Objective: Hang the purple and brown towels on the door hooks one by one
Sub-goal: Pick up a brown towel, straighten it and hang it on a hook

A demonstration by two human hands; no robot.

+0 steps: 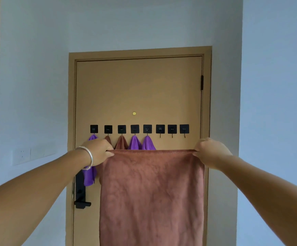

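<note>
So the tan wooden door [138,89] fills the middle of the frame, set in pale blue-white walls [32,77]. In front of it, lower centre, a big rust-brown terry towel [151,196] is stretched out flat, its top edge pulled straight and level and the rest hanging down past the bottom of the frame. The left hand [98,151] is pinching the top left corner and the right hand [209,150] is pinching the top right corner, both with fingers curled over the hem. There's a silver bangle [89,158] on the left wrist. Just above the towel edge runs a row of eight square black adhesive hooks [160,129]. Counting from the left, the first five are taken: purple cloth [89,176], two brown cloths [121,142], then two purple cloths [148,142]. The three on the right are bare. A black lever door handle [81,194] sits at lower left, and a little brass peephole [134,113] is above the hooks.
</note>
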